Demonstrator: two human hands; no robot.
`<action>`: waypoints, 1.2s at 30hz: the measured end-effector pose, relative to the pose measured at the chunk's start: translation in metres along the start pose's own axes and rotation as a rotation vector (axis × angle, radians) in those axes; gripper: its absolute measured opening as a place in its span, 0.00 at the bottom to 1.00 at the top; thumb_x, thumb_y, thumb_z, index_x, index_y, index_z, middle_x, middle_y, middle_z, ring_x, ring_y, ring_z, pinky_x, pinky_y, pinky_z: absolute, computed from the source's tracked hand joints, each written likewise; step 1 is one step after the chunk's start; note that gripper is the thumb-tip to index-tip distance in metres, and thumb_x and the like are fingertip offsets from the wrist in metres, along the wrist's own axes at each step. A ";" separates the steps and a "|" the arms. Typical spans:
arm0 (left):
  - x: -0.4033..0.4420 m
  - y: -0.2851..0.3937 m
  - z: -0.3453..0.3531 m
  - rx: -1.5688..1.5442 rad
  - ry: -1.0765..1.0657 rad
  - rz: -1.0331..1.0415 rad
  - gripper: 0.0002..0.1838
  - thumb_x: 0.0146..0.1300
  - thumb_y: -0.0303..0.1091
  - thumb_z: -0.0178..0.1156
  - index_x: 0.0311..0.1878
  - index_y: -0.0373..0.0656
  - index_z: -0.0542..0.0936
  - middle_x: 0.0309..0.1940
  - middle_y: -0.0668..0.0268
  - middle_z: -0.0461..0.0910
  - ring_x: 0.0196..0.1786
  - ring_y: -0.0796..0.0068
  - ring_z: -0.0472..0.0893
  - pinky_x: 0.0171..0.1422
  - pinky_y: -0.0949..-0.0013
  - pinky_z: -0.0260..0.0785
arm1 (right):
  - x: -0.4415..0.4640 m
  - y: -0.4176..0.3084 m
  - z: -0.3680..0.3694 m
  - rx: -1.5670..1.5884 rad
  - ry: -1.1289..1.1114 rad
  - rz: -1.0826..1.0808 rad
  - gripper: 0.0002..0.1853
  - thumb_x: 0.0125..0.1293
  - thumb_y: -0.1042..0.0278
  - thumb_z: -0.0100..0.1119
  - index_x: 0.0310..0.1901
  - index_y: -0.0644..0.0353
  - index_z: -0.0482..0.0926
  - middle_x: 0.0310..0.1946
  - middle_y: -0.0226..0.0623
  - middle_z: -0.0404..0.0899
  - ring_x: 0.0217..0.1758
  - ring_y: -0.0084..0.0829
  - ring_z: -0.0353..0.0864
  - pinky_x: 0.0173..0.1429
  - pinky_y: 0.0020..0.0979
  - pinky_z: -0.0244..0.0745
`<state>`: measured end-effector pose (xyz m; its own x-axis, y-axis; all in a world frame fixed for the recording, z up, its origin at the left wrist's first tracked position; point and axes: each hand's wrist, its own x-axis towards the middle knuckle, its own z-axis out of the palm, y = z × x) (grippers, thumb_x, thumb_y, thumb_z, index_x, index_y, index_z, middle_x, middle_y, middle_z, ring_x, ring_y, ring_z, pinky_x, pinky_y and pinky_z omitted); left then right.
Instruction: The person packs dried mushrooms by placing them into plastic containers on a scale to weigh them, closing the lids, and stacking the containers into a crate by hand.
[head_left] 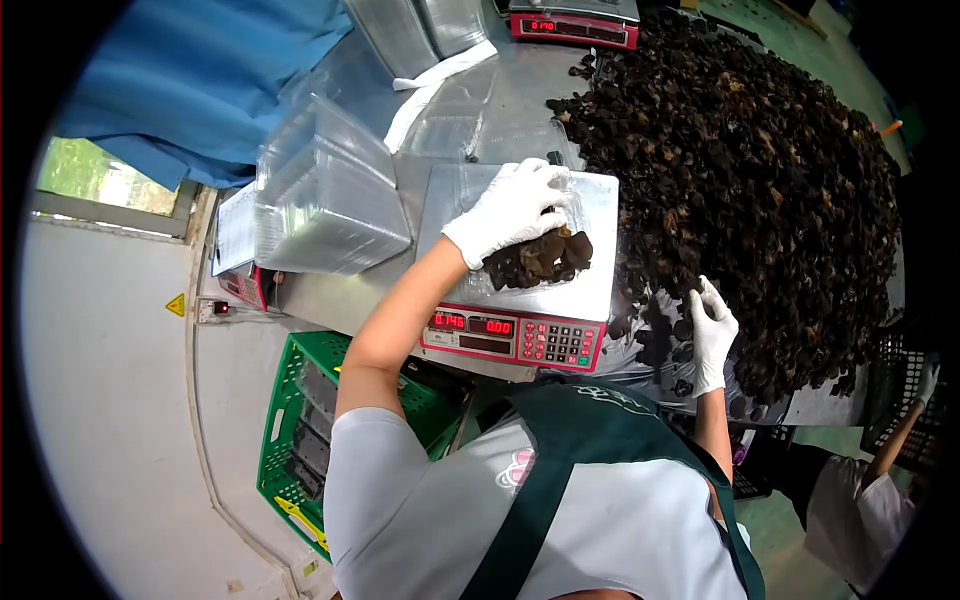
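Observation:
My left hand (520, 207), in a white glove, rests over a clear plastic tray on the silver plate of a red scale (597, 215). Its fingers curl at the dark, leafy pieces (540, 260) in the tray; whether they grip any is hidden. The scale's red display (470, 324) is lit. To the right, my right hand (712, 335), gloved in white too, is at the near edge of a large heap of dark pieces (740, 200). Its thumb and fingertips are pinched together at a dark piece (697, 287).
Stacked clear trays (330, 200) stand left of the scale, with a clipboard (235, 228) beside them. A second red scale (575, 25) is at the back. Below the table's edge sits a green crate (275, 440) holding packed trays. Another person (855, 510) is at the lower right.

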<state>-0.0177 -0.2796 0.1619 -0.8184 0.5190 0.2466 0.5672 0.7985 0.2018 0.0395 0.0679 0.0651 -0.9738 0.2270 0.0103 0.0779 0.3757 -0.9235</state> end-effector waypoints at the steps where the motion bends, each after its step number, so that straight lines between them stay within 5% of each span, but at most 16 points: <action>1: -0.002 -0.004 0.005 0.101 -0.038 -0.001 0.11 0.60 0.42 0.59 0.37 0.46 0.84 0.55 0.61 0.76 0.60 0.57 0.71 0.64 0.58 0.61 | 0.001 -0.013 0.005 0.041 0.001 -0.050 0.07 0.60 0.73 0.66 0.33 0.69 0.80 0.49 0.42 0.82 0.54 0.29 0.80 0.62 0.30 0.70; 9: -0.022 -0.018 -0.003 -0.184 0.035 -0.152 0.10 0.56 0.28 0.59 0.42 0.45 0.82 0.54 0.62 0.78 0.57 0.61 0.75 0.61 0.61 0.66 | 0.010 -0.072 0.040 0.086 -0.208 -0.138 0.06 0.57 0.74 0.67 0.32 0.67 0.80 0.50 0.44 0.82 0.52 0.29 0.81 0.58 0.29 0.73; 18: -0.022 -0.015 0.000 -0.177 -0.046 -0.185 0.10 0.52 0.30 0.63 0.40 0.47 0.83 0.60 0.65 0.74 0.60 0.61 0.71 0.63 0.61 0.63 | 0.025 -0.104 0.076 0.161 -0.365 -0.251 0.07 0.57 0.73 0.67 0.34 0.68 0.81 0.50 0.44 0.82 0.44 0.21 0.80 0.48 0.23 0.75; 28: -0.038 -0.020 -0.001 -0.345 0.151 -0.304 0.05 0.53 0.29 0.63 0.35 0.43 0.82 0.33 0.62 0.83 0.39 0.62 0.80 0.48 0.63 0.70 | 0.032 -0.105 0.091 0.202 -0.408 -0.295 0.08 0.57 0.73 0.67 0.36 0.68 0.82 0.49 0.44 0.82 0.48 0.24 0.81 0.52 0.25 0.75; 33: -0.046 -0.012 -0.022 -0.702 0.165 -0.552 0.06 0.59 0.25 0.60 0.39 0.36 0.82 0.33 0.67 0.82 0.37 0.80 0.78 0.45 0.75 0.70 | 0.031 -0.115 0.097 0.190 -0.395 -0.307 0.08 0.57 0.72 0.67 0.34 0.69 0.82 0.47 0.42 0.83 0.41 0.20 0.80 0.47 0.23 0.76; 36: -0.055 -0.011 -0.029 -0.838 0.149 -0.647 0.05 0.60 0.24 0.60 0.38 0.36 0.81 0.33 0.69 0.81 0.38 0.82 0.77 0.46 0.76 0.70 | 0.031 -0.127 0.102 0.157 -0.412 -0.361 0.08 0.57 0.72 0.68 0.32 0.68 0.81 0.45 0.41 0.84 0.33 0.17 0.78 0.42 0.22 0.75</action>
<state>0.0238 -0.3258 0.1739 -0.9991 -0.0160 -0.0387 -0.0418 0.4147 0.9090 -0.0219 -0.0647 0.1436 -0.9382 -0.2716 0.2146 -0.2774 0.2189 -0.9355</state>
